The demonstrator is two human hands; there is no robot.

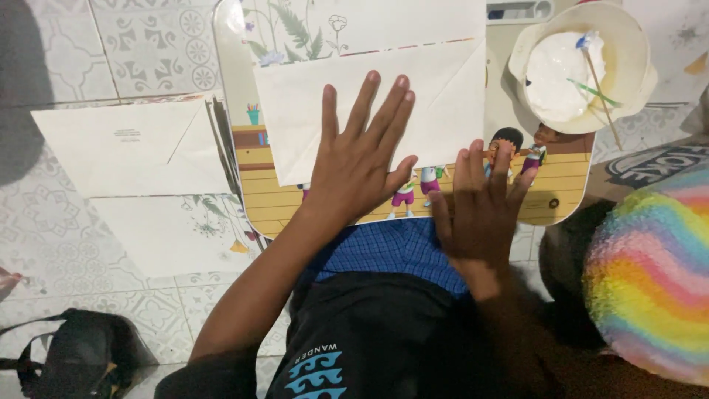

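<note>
Head view, looking down at a lap desk [569, 193] with a cartoon print, set across the person's knees over blue checked cloth [384, 251]. Two hands in frame, both the person's own. Left hand [360, 159]: flat, fingers spread, palm down, pressing on a white envelope [443, 103] that lies flap side up on the desk; not gripping. Right hand [480, 207]: also flat and spread, palm down on the bare desk surface near its front edge, just beside the envelope's lower right corner; whether it touches the envelope cannot be told. Envelopes counted: two. The second envelope [125, 148] lies on the tiled floor [59, 236] to the left of the desk, well apart from both hands. Flower-printed sheets counted: two; one sheet [354, 26] lies under the top edge of the pressed envelope, and another sheet [170, 233] lies on the floor just below the second envelope. One round cream bowl [642, 74] sits at the desk's far right corner, holding white paste with one thin stick [602, 89] resting in it. One rainbow-striped fuzzy item [653, 273] at right, kind unclear. One black bag [74, 355] on the floor at lower left
</note>
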